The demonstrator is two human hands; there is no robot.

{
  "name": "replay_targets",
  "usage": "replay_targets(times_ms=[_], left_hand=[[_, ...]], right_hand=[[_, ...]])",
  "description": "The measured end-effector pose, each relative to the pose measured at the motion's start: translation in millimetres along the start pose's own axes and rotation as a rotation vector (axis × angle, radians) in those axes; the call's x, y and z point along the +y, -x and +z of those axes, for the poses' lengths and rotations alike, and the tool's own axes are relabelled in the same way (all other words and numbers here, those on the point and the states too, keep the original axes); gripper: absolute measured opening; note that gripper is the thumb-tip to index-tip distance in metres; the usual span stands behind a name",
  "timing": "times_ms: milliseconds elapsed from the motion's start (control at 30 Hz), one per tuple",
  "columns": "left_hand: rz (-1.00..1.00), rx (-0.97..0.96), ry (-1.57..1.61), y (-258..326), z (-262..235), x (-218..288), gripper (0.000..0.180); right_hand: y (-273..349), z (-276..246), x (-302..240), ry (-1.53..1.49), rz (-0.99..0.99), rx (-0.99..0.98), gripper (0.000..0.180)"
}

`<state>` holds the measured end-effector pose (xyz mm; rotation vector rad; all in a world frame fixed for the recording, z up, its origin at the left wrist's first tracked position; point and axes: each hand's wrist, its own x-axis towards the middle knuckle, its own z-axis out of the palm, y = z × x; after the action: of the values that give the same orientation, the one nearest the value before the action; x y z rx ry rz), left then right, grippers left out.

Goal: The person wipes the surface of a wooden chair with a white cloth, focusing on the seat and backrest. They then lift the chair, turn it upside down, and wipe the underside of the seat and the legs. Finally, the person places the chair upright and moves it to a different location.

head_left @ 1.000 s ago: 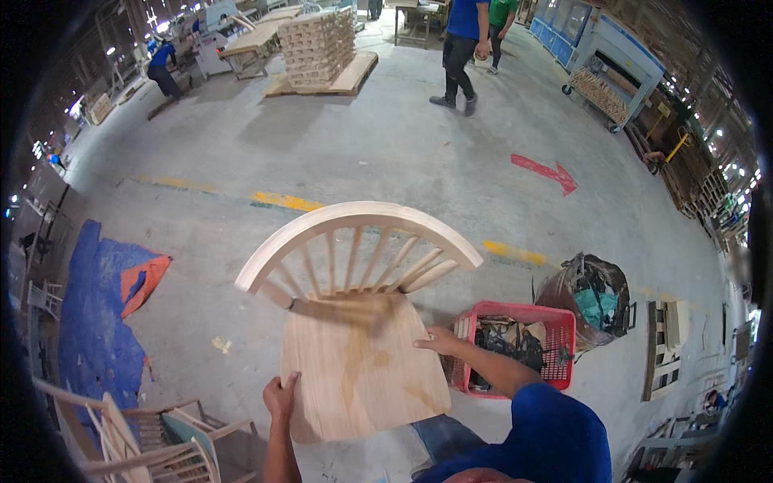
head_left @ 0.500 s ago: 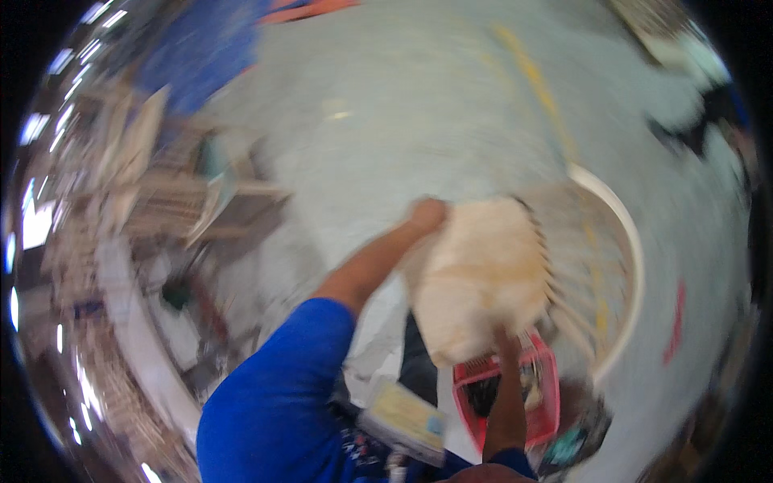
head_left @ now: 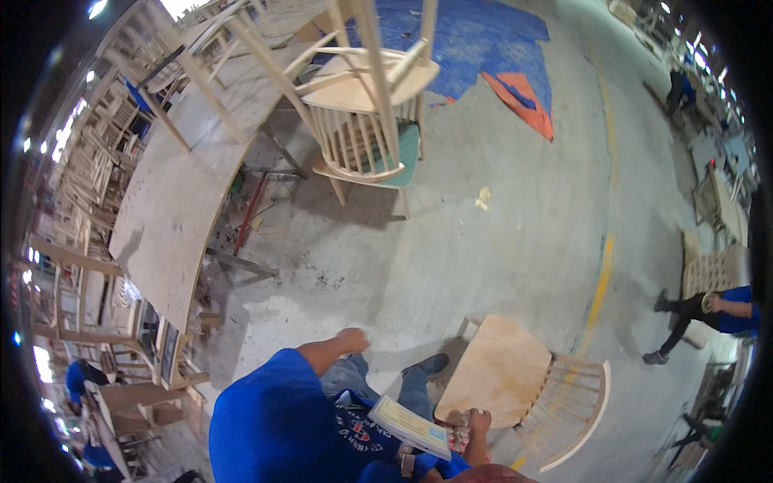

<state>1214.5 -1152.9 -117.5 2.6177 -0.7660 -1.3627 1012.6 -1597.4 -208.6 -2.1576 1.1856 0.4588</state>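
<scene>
one lettered shirt [head_left: 298, 423]; wooden chair [head_left: 501, 374]

Two bare hands show, one left hand [head_left: 352, 340] between six and seven o'clock and one right hand [head_left: 479, 420] at five, with one spindle-back chair [head_left: 495, 374] at half past four. Counting on: one table [head_left: 173, 209] at nine, one upturned chair [head_left: 346, 95] at twelve, one blue sheet [head_left: 483, 44] at one, one yellowish scrap [head_left: 483, 199] at two. Wooden chairs [head_left: 101, 165] crowded toward ten overlap beyond counting.
</scene>
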Motion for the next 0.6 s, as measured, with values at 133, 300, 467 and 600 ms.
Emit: replay_targets(times_ms=[133, 300, 467, 600], left_hand=[[-0.461, 0.213, 0.353, 103, 46, -110, 0.049], [-0.756, 0.451, 1.145, 180, 51, -210, 0.046], [-0.673, 0.953, 1.546, 205, 32, -253, 0.029], [-0.57, 1.094, 1.591, 175, -1, -284, 0.032]], right_hand=[[-8, 10, -80, -0.19, -0.325, 0.109, 0.024], [35, 42, -246, -0.364, -0.137, -0.251, 0.018], [66, 98, -390, -0.506, -0.277, -0.452, 0.036], [66, 126, -508, -0.648, -0.415, -0.627, 0.039]])
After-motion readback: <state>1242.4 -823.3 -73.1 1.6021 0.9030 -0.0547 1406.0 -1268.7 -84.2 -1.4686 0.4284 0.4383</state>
